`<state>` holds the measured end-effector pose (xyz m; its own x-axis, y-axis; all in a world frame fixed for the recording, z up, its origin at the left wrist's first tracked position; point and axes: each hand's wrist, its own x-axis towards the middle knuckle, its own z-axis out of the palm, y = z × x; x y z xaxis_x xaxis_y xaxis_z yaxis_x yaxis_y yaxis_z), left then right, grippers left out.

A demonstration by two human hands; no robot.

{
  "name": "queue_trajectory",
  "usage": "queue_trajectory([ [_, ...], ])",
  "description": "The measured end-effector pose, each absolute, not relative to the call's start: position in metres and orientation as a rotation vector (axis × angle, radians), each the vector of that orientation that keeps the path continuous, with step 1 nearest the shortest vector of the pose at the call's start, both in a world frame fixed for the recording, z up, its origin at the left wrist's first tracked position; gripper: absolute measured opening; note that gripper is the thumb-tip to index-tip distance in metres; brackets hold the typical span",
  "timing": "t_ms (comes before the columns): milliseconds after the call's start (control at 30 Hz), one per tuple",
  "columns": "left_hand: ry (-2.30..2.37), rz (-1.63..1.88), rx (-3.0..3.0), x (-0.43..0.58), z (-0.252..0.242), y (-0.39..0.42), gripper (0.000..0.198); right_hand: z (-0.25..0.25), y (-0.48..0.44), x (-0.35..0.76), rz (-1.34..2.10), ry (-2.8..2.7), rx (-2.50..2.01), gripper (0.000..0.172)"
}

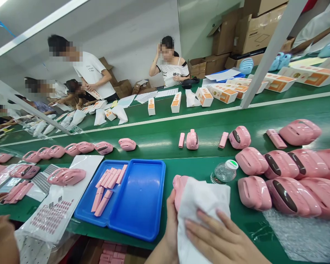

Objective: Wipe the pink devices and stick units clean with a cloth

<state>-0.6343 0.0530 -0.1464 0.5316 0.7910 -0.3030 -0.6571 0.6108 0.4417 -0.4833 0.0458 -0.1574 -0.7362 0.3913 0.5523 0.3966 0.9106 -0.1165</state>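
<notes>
A glossy pink plastic housing (178,190) is gripped in my left hand (171,212), fingers wrapped round its left side. Most of it is hidden under a white cloth (206,198). My right hand (217,234) lies over the cloth with its fingers stretched out, pressing it against the housing. Just beyond stands a clear bottle (224,171) with a white and green cap. To the left, a blue tray (137,198) lies beside another blue tray (95,209) that holds several slim pink bars (103,201).
Rows of pink housings (288,198) crowd the right side, with bubble wrap (297,238) in front. More pink housings (85,147) line the green belt (159,146). A sticker sheet (52,216) lies left, near a co-worker's hand (1,231). White and orange boxes (222,93) stand across the belt.
</notes>
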Motion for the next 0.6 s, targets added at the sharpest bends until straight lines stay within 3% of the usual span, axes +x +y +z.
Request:
queue_trajectory([
  [167,0.257,0.840,-0.078,-0.630,-0.149,0.041,0.098,-0.177,0.044,-0.478,0.976,-1.502,-1.300,0.037],
  [267,0.224,0.781,-0.047,-0.630,-0.150,0.040,0.112,-0.185,0.046,-0.476,1.342,-0.887,-1.474,0.045],
  [400,0.238,0.795,0.042,-0.626,-0.154,0.039,0.110,-0.176,0.052,-0.479,1.733,-0.355,-1.298,0.028],
  [500,0.278,0.780,0.110,-0.622,-0.162,0.037,0.110,-0.159,0.060,-0.484,2.087,-0.129,-1.029,0.033],
  [600,0.383,0.726,0.197,-0.620,-0.171,0.037,0.113,-0.149,0.072,-0.486,2.053,-0.147,-1.035,0.030],
])
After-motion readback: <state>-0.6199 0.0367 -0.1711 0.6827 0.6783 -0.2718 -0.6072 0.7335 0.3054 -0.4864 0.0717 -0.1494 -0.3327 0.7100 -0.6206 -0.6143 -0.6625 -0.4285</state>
